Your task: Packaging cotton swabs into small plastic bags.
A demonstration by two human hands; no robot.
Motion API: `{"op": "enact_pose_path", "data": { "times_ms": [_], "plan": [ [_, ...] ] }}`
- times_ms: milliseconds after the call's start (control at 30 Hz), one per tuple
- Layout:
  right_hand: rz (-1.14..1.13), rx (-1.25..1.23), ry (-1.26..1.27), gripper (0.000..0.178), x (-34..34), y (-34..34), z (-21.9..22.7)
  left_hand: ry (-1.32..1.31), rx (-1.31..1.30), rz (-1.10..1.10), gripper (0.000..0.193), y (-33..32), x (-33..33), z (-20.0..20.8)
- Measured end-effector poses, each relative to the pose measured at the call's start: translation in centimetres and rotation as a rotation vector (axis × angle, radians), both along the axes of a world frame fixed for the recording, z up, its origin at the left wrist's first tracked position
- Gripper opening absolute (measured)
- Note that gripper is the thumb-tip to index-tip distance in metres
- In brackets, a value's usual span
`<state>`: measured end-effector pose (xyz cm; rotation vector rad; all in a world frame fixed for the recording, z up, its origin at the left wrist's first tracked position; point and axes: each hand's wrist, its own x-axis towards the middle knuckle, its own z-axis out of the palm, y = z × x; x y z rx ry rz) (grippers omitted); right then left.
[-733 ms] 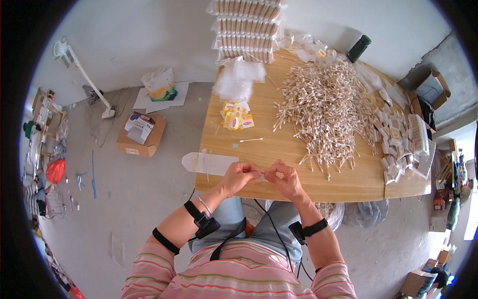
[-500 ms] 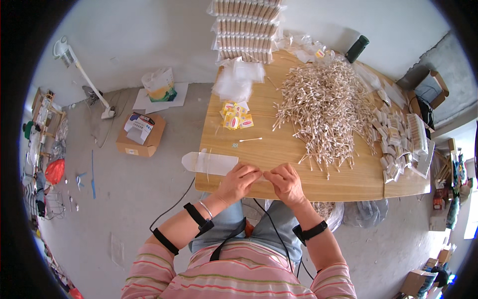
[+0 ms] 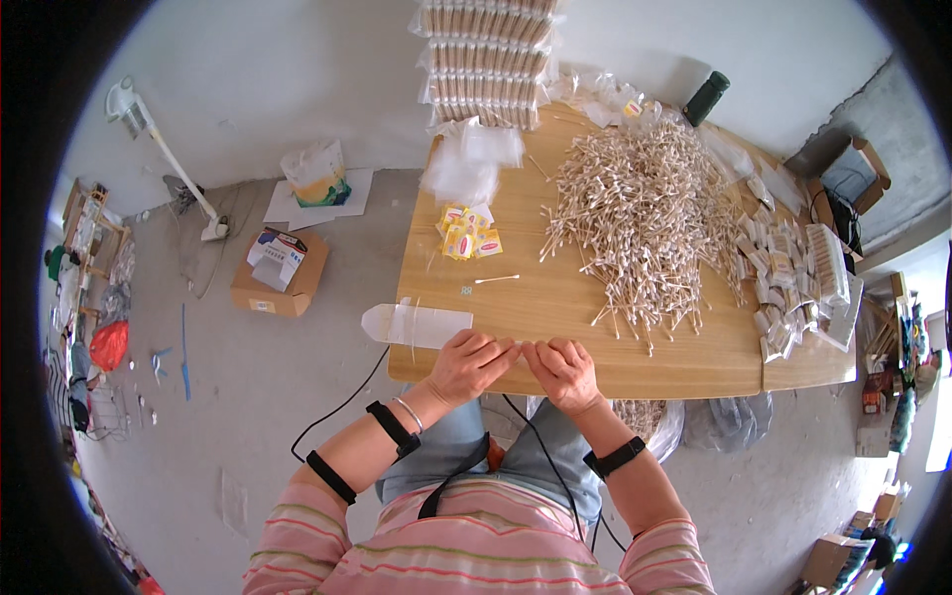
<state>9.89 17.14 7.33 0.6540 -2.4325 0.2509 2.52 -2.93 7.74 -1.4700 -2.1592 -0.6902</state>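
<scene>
Close together at the table's near edge, my left hand (image 3: 470, 364) and my right hand (image 3: 563, 371) are both closed in a pinch, fingertips facing each other. Whatever small pale thing lies between them is too small and covered to name. Beside my left hand is a white card strip (image 3: 436, 328) with a rounded end and a clear band around it. A single cotton swab (image 3: 498, 280) lies beyond my hands. Farther back sit small yellow-and-white labels (image 3: 468, 238) in a loose pile. To the right spreads a big heap of cotton swabs (image 3: 645, 218).
Clear plastic bags (image 3: 466, 164) lie behind the labels. Bagged swabs (image 3: 486, 64) are stacked high at the back. Filled small packs (image 3: 783, 273) crowd the table's right side. A dark green bottle (image 3: 706, 98) stands at the far edge. An open cardboard box (image 3: 282, 278) is on the floor at left.
Both hands have shifted very slightly, with their fingertips still close together in a pinch. Nothing on the table has visibly moved apart from a slight shift of the whole view.
</scene>
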Motion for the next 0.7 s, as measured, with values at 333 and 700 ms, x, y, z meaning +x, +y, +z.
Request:
{"op": "enact_pose_path", "data": {
  "times_ms": [333,700],
  "plan": [
    [-0.055,-0.23,-0.156,0.03,-0.5,-0.2,0.1,-0.212,0.052,0.11,0.021,0.6,0.1,0.6],
    [-0.003,-1.229,-0.81,0.006,0.1,-0.3,4.3,-1.108,0.285,0.104,0.015,0.4,0.7,4.3]
  ]
}}
